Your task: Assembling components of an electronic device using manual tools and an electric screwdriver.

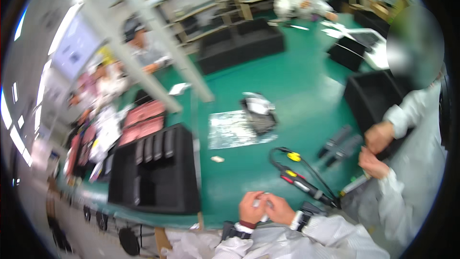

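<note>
The left hand (pixel 252 209) and right hand (pixel 281 209) are pinching a small white thing (pixel 264 217) by the desk's (pixel 235 177) edge, so that bit is looking unfinished, while the electric screwdriver (pixel 302 183) is lying unheld and dark bars (pixel 168 144) are already sitting in the black tray (pixel 190 182)

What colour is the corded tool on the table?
The corded tool is mostly black, with red and yellow patches; head view.

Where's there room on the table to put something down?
Bare green table shows between the clear plastic bag and the black box on the right, and between that bag and the left hand. It's crowded around the wired tool, two grey devices and the co-worker's hands.
</note>
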`<act>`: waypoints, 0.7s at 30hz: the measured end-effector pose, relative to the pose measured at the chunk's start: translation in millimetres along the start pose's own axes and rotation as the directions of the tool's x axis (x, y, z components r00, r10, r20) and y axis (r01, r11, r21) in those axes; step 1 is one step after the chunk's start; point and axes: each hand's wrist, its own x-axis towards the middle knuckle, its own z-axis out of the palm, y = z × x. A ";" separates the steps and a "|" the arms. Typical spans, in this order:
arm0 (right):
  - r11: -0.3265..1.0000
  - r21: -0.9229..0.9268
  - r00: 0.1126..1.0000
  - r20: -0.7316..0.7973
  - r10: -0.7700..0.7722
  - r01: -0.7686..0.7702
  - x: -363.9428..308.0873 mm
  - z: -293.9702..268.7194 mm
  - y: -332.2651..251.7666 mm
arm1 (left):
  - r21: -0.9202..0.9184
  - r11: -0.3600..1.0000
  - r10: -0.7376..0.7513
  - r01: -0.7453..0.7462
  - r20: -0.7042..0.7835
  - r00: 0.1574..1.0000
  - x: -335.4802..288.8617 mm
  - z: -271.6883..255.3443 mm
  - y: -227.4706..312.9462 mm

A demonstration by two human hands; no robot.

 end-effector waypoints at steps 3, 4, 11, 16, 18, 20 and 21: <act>0.997 0.072 0.995 0.103 0.014 -0.021 11.1 7.0 -16.0 | 0.045 0.998 -0.033 0.036 -0.065 0.997 -4.0 -14.6 -1.7; 0.998 0.070 0.996 0.093 -0.003 -0.003 12.5 11.3 -14.8 | 0.053 0.998 -0.014 0.018 -0.070 0.997 -2.4 -17.2 -3.8; 0.999 0.034 0.997 0.081 0.017 -0.019 8.3 0.5 -9.1 | -0.037 0.999 -0.033 0.032 -0.012 0.999 2.0 -1.9 1.2; 0.999 0.049 0.995 0.096 0.017 -0.022 7.6 1.3 -11.7 | -0.038 0.999 -0.020 0.019 -0.024 0.999 -0.8 -5.8 2.8; 0.998 0.060 0.993 0.113 0.022 -0.029 7.4 1.6 -11.4 | -0.044 0.998 -0.038 0.037 -0.030 0.999 -1.7 -5.3 3.8; 0.998 0.054 0.992 0.122 0.034 -0.041 9.3 2.2 -10.8 | -0.051 0.998 -0.050 0.048 -0.036 0.998 -2.2 -6.2 3.6; 0.998 0.053 0.992 0.123 0.032 -0.038 8.7 2.3 -12.7 | -0.069 0.995 -0.080 0.077 -0.052 0.995 -4.0 -6.3 3.5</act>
